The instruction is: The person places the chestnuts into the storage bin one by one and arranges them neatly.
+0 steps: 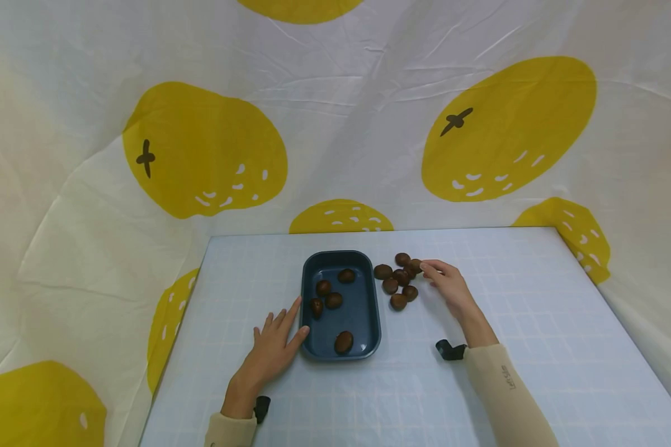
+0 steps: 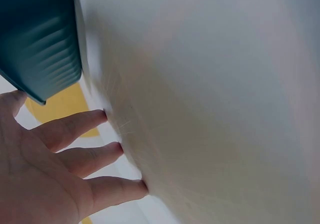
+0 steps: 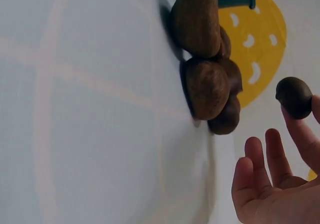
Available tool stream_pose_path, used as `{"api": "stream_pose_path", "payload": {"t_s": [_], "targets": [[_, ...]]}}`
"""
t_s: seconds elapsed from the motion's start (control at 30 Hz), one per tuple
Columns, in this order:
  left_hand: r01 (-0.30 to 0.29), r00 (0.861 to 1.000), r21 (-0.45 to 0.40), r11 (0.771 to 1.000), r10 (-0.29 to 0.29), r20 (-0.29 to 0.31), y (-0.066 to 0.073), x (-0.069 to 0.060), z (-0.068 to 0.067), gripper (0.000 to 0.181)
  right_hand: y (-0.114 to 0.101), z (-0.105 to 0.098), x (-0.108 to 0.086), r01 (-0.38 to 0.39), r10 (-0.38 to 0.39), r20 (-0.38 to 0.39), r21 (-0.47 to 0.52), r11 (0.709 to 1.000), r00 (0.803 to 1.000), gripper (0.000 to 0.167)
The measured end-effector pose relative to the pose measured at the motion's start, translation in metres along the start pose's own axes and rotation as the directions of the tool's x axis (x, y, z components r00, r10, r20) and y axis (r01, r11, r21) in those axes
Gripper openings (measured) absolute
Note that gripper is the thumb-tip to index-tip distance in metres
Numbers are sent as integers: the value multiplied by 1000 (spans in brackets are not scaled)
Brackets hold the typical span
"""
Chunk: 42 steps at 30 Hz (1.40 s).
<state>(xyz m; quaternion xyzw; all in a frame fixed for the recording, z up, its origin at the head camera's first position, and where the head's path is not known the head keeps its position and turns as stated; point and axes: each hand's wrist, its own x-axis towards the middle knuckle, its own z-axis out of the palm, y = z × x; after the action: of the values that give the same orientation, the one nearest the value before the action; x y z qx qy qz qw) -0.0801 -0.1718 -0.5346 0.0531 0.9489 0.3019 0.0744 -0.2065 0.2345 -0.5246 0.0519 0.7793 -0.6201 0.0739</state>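
Note:
Between thumb and fingertip, my right hand [image 1: 450, 289] pinches a brown chestnut [image 3: 294, 98], held up off the table in the right wrist view. Beside it lies a loose group of several chestnuts [image 1: 390, 285], just right of a dark blue tray [image 1: 376, 323]. Inside the tray sit several more chestnuts [image 1: 343, 342], most towards its left and far side. My left hand [image 1: 273, 349] has its fingers spread and touches the tray's left edge. In the left wrist view, fingertips [image 2: 115, 149] of that hand rest on the table near the tray's corner.
A pale checked cloth [image 1: 414, 397] covers the table. Behind it hangs a white curtain [image 1: 358, 143] with large yellow fruit prints. Black straps [image 1: 450, 350] show at both wrists, by the beige sleeves [image 1: 503, 391].

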Motion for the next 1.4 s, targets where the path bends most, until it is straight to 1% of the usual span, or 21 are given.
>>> {"api": "stream_pose_path", "payload": {"t_s": [0.27,0.43,0.53,0.67,0.83,1.0,1.07,1.17,1.27,1.4], "targets": [[5,1000,5,1000,-5,7,0,1,-1,70,-12,11,-7,18,-22,52,64,998,998,54],[4,1000,4,1000,-4,10,-1,2,-1,70,-17,18,-8,60,-69,83,98,993,994,52],[3,1000,3,1000,-3,9,-1,2,-1,70,-23,24,-8,87,-98,102,101,991,990,48],[-1,1000,2,1000,1,8,0,1,-2,69,-33,33,-10,104,-115,112,96,990,987,45],[-2,1000,0,1000,2,2,0,1,-2,69,-48,48,-12,113,-127,125,112,987,984,42],[-13,1000,-3,1000,13,-17,-2,1,1,67,-62,65,-8,128,-147,136,140,982,980,40],[-10,1000,-7,1000,10,-13,-2,1,1,67,-67,73,-7,133,-156,146,156,979,977,39],[2,1000,-9,1000,-2,7,-2,2,0,68,-73,84,-6,140,-165,163,154,978,973,39],[10,1000,-7,1000,-10,18,-2,2,0,70,-85,94,-10,127,-155,192,150,980,969,37],[3,1000,-5,1000,-3,6,-2,2,0,69,-92,108,-10,117,-157,239,173,978,958,37]]}}
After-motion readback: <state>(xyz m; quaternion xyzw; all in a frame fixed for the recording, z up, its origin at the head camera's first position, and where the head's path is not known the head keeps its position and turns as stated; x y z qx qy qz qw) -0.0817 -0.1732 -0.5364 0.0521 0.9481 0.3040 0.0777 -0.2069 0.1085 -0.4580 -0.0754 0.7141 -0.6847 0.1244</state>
